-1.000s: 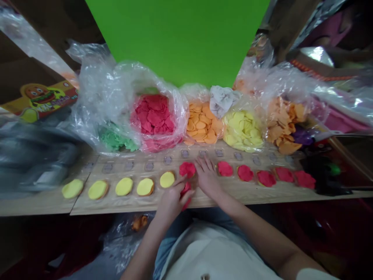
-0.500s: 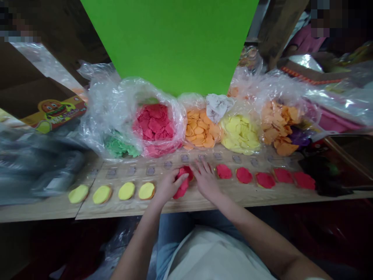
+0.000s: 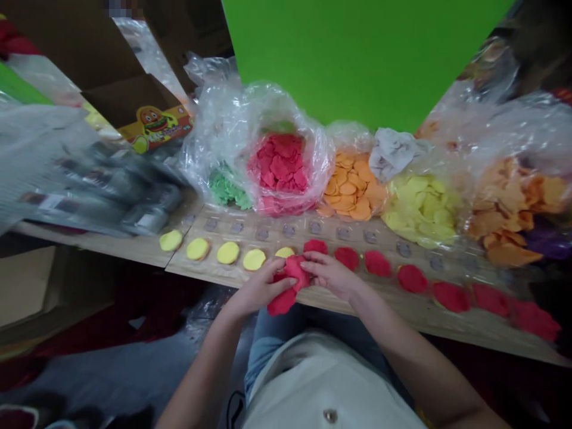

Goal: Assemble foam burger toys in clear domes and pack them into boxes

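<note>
Several thin, wavy-edged red foam pieces (image 3: 282, 302) are gripped in my left hand (image 3: 261, 287). My right hand (image 3: 329, 275) pinches the edge of an upper red piece (image 3: 297, 271) from the right, so both hands meet on the small stack just over the table's front edge. Behind my fingers runs a row of small discs in clear plastic trays. Yellow tops show on the left discs (image 3: 227, 252), one partly hidden behind the held pieces. Red pieces cover the right discs (image 3: 378, 263), the closest one (image 3: 315, 245) lying just beyond my right fingers.
Clear bags behind the row hold green (image 3: 229, 189), red (image 3: 281, 164), orange (image 3: 351, 187) and yellow (image 3: 420, 205) foam pieces. A white crumpled bundle (image 3: 395, 154) lies on top. Grey wrapped packs (image 3: 107, 185) are at left; a green panel (image 3: 357, 59) stands behind.
The view has turned, shifting the table scene. My right hand has left the row and come to the stack, pinching a red piece. The left hand still holds its red pieces, now nearer my body.
</note>
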Tool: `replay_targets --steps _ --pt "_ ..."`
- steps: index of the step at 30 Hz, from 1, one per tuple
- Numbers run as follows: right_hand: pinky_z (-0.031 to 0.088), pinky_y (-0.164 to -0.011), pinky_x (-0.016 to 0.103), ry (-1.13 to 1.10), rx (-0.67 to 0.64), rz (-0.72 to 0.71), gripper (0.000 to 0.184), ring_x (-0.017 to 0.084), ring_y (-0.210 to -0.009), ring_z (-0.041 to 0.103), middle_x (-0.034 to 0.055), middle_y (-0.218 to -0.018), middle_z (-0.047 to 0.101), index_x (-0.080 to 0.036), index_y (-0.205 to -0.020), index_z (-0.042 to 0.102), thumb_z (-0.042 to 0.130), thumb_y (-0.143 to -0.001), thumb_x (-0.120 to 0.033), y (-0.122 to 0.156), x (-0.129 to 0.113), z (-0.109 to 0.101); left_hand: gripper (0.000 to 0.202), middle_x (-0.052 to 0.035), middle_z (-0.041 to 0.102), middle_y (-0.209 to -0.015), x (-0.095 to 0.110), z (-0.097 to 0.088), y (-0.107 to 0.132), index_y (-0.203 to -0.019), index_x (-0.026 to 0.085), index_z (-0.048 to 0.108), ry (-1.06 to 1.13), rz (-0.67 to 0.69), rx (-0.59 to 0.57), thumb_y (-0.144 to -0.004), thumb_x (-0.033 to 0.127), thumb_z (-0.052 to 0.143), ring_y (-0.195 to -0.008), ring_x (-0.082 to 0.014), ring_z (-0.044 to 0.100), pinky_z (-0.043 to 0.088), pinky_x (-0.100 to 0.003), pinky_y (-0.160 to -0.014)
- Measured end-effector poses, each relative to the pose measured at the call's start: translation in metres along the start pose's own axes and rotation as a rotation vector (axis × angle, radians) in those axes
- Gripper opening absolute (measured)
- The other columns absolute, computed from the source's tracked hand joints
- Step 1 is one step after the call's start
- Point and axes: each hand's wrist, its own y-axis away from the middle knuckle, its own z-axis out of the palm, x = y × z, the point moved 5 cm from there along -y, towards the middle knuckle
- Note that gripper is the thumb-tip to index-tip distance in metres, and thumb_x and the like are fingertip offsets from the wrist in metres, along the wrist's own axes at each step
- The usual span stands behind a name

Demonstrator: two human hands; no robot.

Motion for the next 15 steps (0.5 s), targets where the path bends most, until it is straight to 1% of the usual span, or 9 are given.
replay_targets --steps 2,4,6,8,9,10,12,14,15 --pt "0.048 -0.069 0.028 0.037 0.022 -0.021 0.03 0.014 -0.076 0.059 0.002 -0.085 0.061 -0.016 -0.089 0.058 0.068 -0.067 -0.035 -0.005 -0.001 -0.001 0.026 -0.0041 0.058 -0.095 -0.008 -0.007 0.007 -0.094 0.018 0.061 -0.014 -0.014 0.089 -0.074 0.035 0.061 -0.092 -0.0181 0.053 0.042 -0.029 -0.082" --pt "0.047 -0.068 0.029 0.183 0.12 -0.122 0.024 0.014 -0.072 0.058 0.0013 -0.079 0.06 -0.015 -0.084 0.057 0.064 -0.07 -0.034 -0.014 -0.009 -0.006 0.035 -0.0046 0.058 -0.099 -0.023 -0.012 0.015 -0.104 0.019 0.058 0.097 -0.075 0.15 -0.073 0.035 0.062 -0.09 -0.0174 0.054 0.043 -0.028 -0.08" --pt "0.045 -0.069 0.03 0.41 0.255 -0.311 0.019 0.015 -0.072 0.056 0.0014 -0.079 0.06 -0.016 -0.085 0.056 0.058 -0.075 -0.032 -0.024 -0.023 -0.009 0.04 -0.005 0.057 -0.1 -0.04 -0.016 0.023 -0.111 0.019 0.054 0.265 -0.14 0.195 -0.075 0.036 0.06 -0.085 -0.0158 0.055 0.044 -0.027 -0.076" --pt "0.044 -0.074 0.031 0.723 0.348 -0.516 0.016 0.016 -0.079 0.056 0.0036 -0.085 0.061 -0.016 -0.09 0.057 0.053 -0.08 -0.026 -0.03 -0.034 -0.002 0.041 -0.0045 0.057 -0.098 -0.053 -0.02 0.031 -0.113 0.018 0.053 0.391 -0.174 0.232 -0.077 0.037 0.058 -0.08 -0.0137 0.055 0.044 -0.025 -0.073" --pt "0.042 -0.077 0.032 0.905 0.343 -0.593 0.015 0.018 -0.084 0.055 0.0052 -0.089 0.062 -0.016 -0.093 0.058 0.05 -0.081 -0.023 -0.032 -0.034 0.006 0.041 -0.0037 0.056 -0.095 -0.058 -0.022 0.033 -0.113 0.018 0.052 0.417 -0.178 0.255 -0.077 0.037 0.058 -0.078 -0.0126 0.055 0.044 -0.024 -0.071" --pt "0.041 -0.081 0.034 1.091 0.307 -0.645 0.015 0.019 -0.089 0.054 0.0067 -0.092 0.062 -0.017 -0.093 0.059 0.049 -0.083 -0.021 -0.034 -0.031 0.015 0.041 -0.0027 0.056 -0.091 -0.062 -0.023 0.036 -0.113 0.018 0.052 0.414 -0.178 0.271 -0.077 0.037 0.058 -0.075 -0.0117 0.054 0.044 -0.023 -0.07" --pt "0.039 -0.085 0.036 1.42 0.195 -0.689 0.017 0.021 -0.095 0.052 0.0089 -0.096 0.063 -0.017 -0.094 0.061 0.048 -0.084 -0.018 -0.036 -0.015 0.031 0.042 -0.001 0.054 -0.084 -0.067 -0.024 0.038 -0.114 0.018 0.052 0.345 -0.175 0.285 -0.076 0.036 0.059 -0.071 -0.0108 0.053 0.043 -0.022 -0.066" --pt "0.037 -0.088 0.037 1.617 0.139 -0.696 0.021 0.022 -0.1 0.051 0.0102 -0.101 0.063 -0.017 -0.1 0.061 0.046 -0.086 -0.017 -0.033 0.003 0.039 0.045 -0.0008 0.054 -0.081 -0.07 -0.024 0.038 -0.116 0.018 0.052 0.236 -0.156 0.283 -0.076 0.035 0.058 -0.07 -0.0114 0.052 0.044 -0.023 -0.066" --pt "0.036 -0.091 0.038 1.666 0.142 -0.705 0.023 0.022 -0.103 0.05 0.0106 -0.104 0.062 -0.017 -0.105 0.06 0.046 -0.086 -0.018 -0.03 0.009 0.041 0.046 -0.0011 0.054 -0.082 -0.07 -0.023 0.037 -0.119 0.018 0.051 0.18 -0.138 0.28 -0.076 0.034 0.058 -0.07 -0.012 0.053 0.044 -0.024 -0.067"
